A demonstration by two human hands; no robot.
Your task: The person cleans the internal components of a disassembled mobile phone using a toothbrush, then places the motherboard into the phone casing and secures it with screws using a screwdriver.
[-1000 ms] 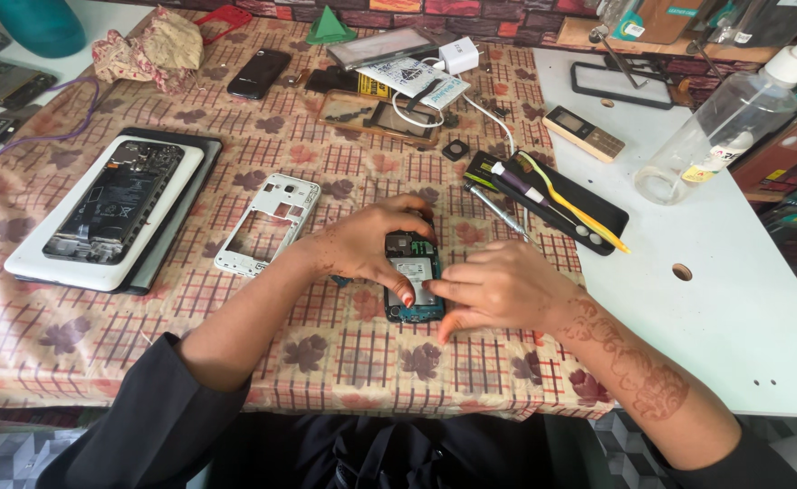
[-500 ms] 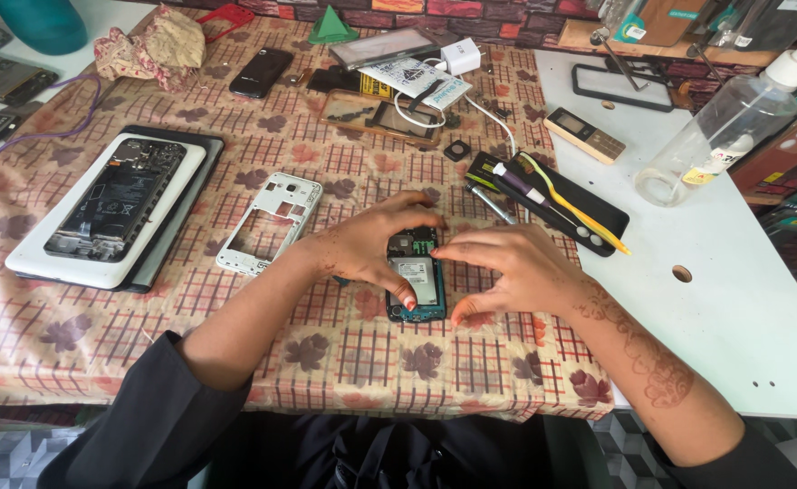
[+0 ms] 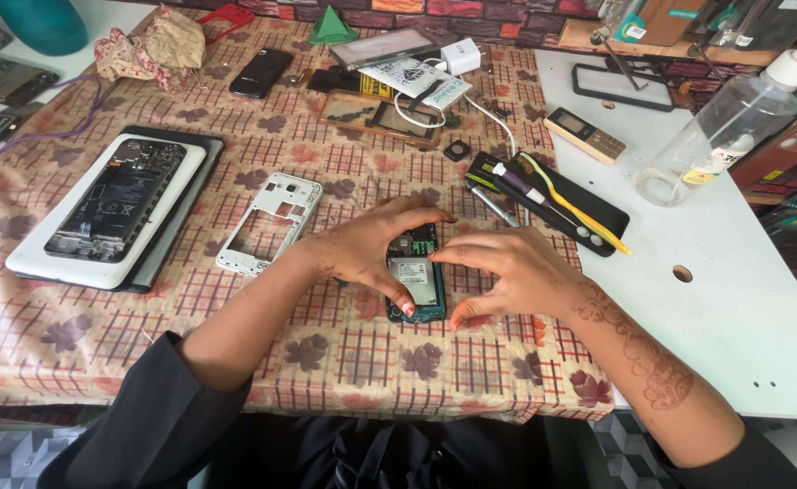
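Hands around a small open green phone body [image 3: 417, 276] with its back cover off.
Left hand [image 3: 362, 249] and right hand [image 3: 507, 272] pinch its sides; white plastic phone frame [image 3: 267, 222] lies left, unfitted.

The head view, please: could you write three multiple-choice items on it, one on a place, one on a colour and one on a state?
1. Where is the white phone frame?
A. left of the hands
B. on the white table
C. under the spray bottle

2. What colour is the cone at the far edge?
A. red
B. green
C. yellow

3. How is the opened phone handled?
A. untouched
B. lifted high
C. pressed on the cloth between the left hand and right hand

Answers:
1 A, it lies beside the left hand.
2 B, plainly green.
3 C, fingers frame it.
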